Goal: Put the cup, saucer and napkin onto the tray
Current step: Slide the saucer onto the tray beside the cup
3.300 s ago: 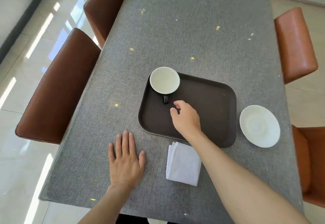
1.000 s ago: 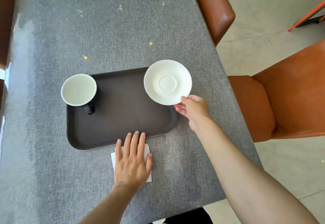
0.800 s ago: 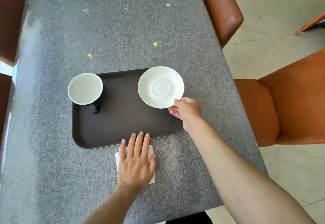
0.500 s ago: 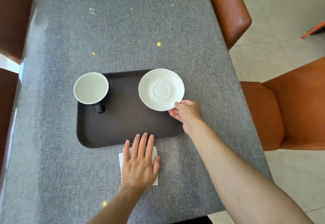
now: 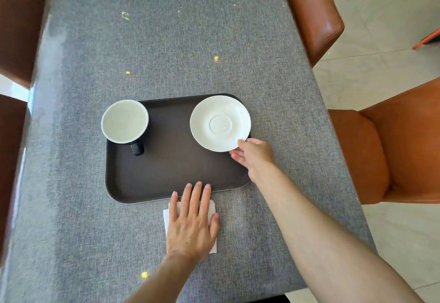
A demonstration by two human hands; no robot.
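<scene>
A long bench [image 5: 166, 40] covered in grey woven fabric is seen from above, with brown leather chairs [image 5: 312, 12] drawn up along both long sides. A dark brown rectangular plastic tray [image 5: 171, 174] with rounded corners is set on the near half of the bench. A dark cup with a pale interior [image 5: 125, 121] is stood upright in the tray's far left corner, its handle turned toward the viewer. A round white ceramic saucer [image 5: 220, 123] is placed over the tray's far right corner, its edge reaching the tray's right rim; whether it is fully settled or slightly lifted cannot be told. The saucer's near right edge is pinched by the right hand [image 5: 253, 154], the thumb laid on top and the fingers curled beneath, so this grip is pressed together on the rim. A folded white paper napkin [image 5: 170, 214] is left on the bench just beside the tray's near edge, not on the tray. It is largely covered by the left hand [image 5: 192, 226], which is laid flat, palm down, with the fingers spread and extended; the fingertips [image 5: 197, 186] are reached over the tray's near rim. A few small yellow specks [image 5: 216, 58] are scattered across the bench fabric.
</scene>
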